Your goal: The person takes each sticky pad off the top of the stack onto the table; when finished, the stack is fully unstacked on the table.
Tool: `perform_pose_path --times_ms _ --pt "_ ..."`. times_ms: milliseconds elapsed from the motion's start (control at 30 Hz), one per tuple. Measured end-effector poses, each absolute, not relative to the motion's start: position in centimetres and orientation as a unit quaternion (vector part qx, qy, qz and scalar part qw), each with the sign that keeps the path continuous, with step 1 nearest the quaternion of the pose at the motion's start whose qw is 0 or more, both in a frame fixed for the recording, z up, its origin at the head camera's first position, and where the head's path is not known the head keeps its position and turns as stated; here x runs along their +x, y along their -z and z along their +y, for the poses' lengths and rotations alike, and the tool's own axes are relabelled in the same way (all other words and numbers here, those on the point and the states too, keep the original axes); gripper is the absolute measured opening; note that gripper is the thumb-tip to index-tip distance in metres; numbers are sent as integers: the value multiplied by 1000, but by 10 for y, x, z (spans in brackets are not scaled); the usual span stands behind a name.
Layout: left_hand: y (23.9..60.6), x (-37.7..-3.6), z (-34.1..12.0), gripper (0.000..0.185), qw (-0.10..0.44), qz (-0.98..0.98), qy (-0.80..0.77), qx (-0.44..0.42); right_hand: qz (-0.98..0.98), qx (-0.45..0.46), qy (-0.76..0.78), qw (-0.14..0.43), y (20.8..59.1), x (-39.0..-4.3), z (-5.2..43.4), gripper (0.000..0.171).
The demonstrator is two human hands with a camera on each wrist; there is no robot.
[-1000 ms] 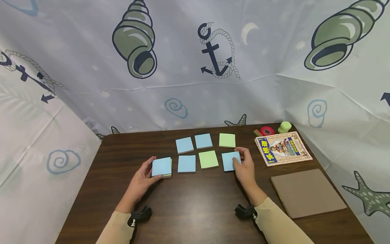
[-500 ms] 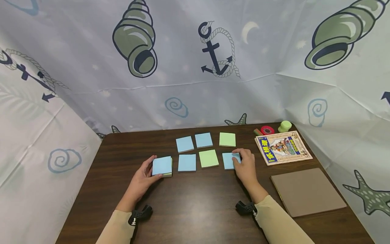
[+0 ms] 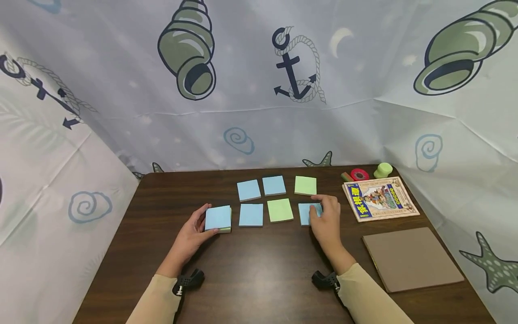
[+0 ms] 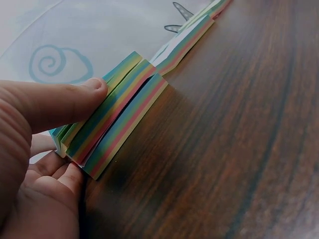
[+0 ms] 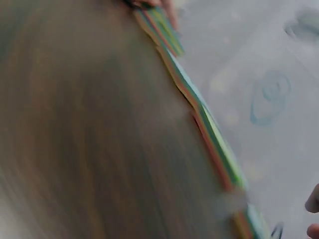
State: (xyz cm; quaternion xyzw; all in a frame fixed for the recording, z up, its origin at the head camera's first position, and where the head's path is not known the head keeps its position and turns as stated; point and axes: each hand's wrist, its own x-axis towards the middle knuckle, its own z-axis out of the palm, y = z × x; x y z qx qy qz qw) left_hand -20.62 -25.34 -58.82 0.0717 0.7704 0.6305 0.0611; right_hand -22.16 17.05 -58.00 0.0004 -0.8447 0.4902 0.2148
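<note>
Sticky-note stack (image 3: 218, 218) sits gripped in our left hand (image 3: 190, 237); right hand (image 3: 325, 222), well right of it, presses flat on a blue pad (image 3: 305, 213).

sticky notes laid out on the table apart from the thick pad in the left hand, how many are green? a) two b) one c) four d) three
a, only the back-row right green note and the front-row middle green note are green; the rest are blue.
</note>
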Motion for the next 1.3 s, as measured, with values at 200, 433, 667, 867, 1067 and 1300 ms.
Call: perform_pose_path --times_ms 200,433,667,867,1067,1300 --pt "589 -207 -252 101 64 770 -630 72 -829 83 -531 156 550 -208 121 29" --pt "591 -207 -252 100 59 766 -636 76 -807 127 -576 2 534 -202 58 31" --pt "591 -207 -251 98 57 762 -640 81 -844 156 -510 -48 531 -214 17 39" --pt "589 -206 -252 97 65 757 -645 81 -896 185 -399 -62 526 -232 -8 51" --pt "588 -206 -253 96 73 753 -649 82 -945 194 -262 -42 523 -242 -33 71" --pt "591 -207 -254 96 71 747 -655 88 -971 184 -147 -46 529 -249 -49 74"
